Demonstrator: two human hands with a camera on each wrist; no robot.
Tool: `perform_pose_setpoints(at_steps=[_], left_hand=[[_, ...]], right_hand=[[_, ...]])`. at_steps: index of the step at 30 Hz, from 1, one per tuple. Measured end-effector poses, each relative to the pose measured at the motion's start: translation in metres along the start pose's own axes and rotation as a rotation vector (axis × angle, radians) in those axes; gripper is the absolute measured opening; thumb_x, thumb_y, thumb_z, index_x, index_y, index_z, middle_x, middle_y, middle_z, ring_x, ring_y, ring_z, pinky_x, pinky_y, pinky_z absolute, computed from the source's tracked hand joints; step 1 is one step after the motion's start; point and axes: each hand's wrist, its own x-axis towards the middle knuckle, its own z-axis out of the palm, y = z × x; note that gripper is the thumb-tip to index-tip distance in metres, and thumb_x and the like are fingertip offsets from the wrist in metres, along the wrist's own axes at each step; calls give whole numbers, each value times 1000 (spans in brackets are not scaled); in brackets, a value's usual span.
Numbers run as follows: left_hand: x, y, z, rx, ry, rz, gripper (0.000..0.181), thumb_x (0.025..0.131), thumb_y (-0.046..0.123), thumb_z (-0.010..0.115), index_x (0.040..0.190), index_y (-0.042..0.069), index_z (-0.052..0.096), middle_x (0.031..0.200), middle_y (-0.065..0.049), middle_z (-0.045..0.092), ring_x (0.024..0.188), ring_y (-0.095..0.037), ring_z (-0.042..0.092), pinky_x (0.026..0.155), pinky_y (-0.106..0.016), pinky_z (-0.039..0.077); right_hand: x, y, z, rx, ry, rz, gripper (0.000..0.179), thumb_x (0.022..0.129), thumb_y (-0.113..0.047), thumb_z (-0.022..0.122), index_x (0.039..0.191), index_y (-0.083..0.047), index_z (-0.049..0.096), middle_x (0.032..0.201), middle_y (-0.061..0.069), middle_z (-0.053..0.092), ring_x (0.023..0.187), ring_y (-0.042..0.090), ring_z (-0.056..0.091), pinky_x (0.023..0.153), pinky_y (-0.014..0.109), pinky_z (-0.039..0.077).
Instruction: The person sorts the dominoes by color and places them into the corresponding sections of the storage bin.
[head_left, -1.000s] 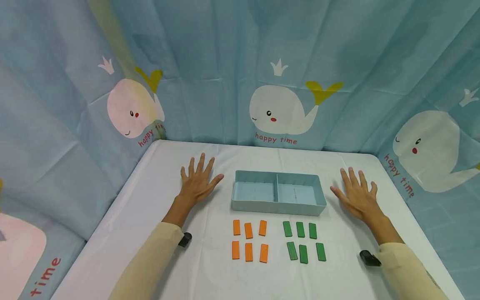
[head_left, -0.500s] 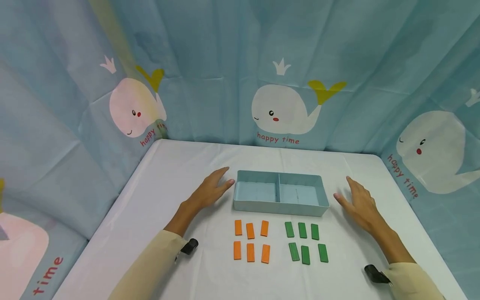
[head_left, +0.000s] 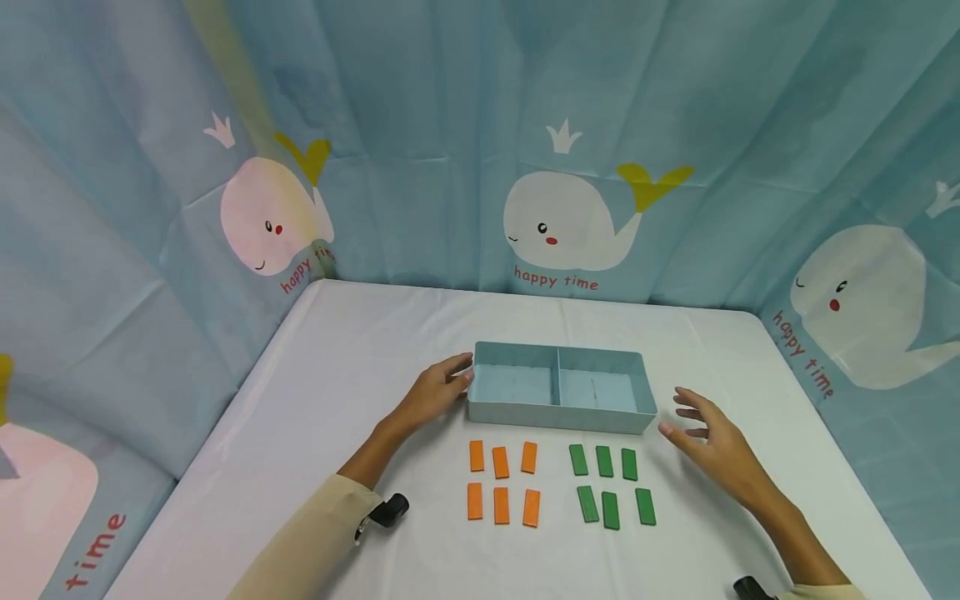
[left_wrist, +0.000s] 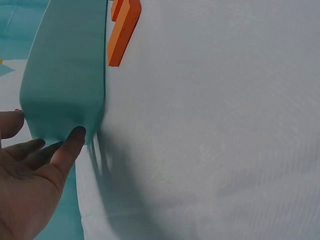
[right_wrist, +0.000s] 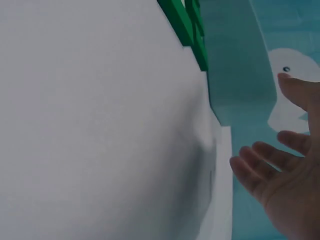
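The left hand (head_left: pixel 433 393), fingers loosely parted, is at the left end of the divided tray (head_left: pixel 558 416), the right hand (head_left: pixel 716 446), spread wide, just off its other end; even pressure from both should keep it square behind the orange tiles (head_left: pixel 501 505) and green tiles (head_left: pixel 611 510) on the worktop (head_left: pixel 375 333). Only the left wrist view shows the outer left end wall (left_wrist: pixel 60 116) by the fingertips (left_wrist: pixel 76 134), contact unclear.

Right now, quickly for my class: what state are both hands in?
Left hand: open, at the end of the box; contact unclear.
Right hand: open, holding nothing.
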Motion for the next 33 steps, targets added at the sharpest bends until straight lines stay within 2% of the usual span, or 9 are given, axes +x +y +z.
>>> perform_pose_setpoints(at_steps=[4, 8, 15, 21, 27, 33], left_hand=[[-1, -1, 2, 6, 11, 2, 56, 112, 26, 54, 163, 5, 42, 163, -14, 49, 146, -34, 53, 117, -48, 49], [-1, -3, 3, -3, 16, -5, 56, 112, 26, 54, 163, 7, 43, 163, -13, 48, 150, -34, 48, 120, -50, 45], [-3, -5, 6, -56, 0, -21, 55, 113, 23, 51, 164, 7, 40, 166, -12, 44, 154, -33, 42, 116, -49, 49], [-3, -5, 8, -90, -12, -30, 56, 113, 21, 49, 165, 7, 37, 169, -13, 40, 155, -35, 40, 112, -48, 52], [-3, -5, 8, -86, -11, -39, 56, 112, 21, 50, 165, 9, 38, 168, -12, 41, 155, -34, 39, 115, -49, 50], [-2, -6, 6, -131, -28, -38, 56, 113, 20, 49, 165, 7, 37, 169, -13, 40, 156, -35, 39, 114, -49, 50]], right_hand=[[-7, -4, 4, 19, -26, 20, 74, 103, -41, 72, 160, -5, 42, 153, 21, 55, 130, 42, 62, 96, 40, 63], [-16, -7, 8, 60, -46, 26, 66, 100, -40, 76, 153, -8, 51, 147, 16, 61, 124, 38, 66, 88, 22, 59], [-26, -7, 19, 117, -74, -12, 59, 95, -34, 83, 145, -13, 61, 139, 10, 67, 114, 27, 70, 84, 23, 61], [-28, -7, 24, 168, -128, 4, 61, 92, -33, 86, 144, -11, 62, 138, 11, 67, 103, 14, 71, 81, 25, 62], [-25, -10, 27, 180, -136, -14, 60, 90, -28, 88, 142, -10, 65, 132, 9, 70, 103, 12, 68, 80, 25, 61], [-22, -12, 31, 192, -144, -9, 60, 86, -27, 91, 139, -10, 68, 125, 6, 72, 95, 11, 65, 73, 24, 59]])
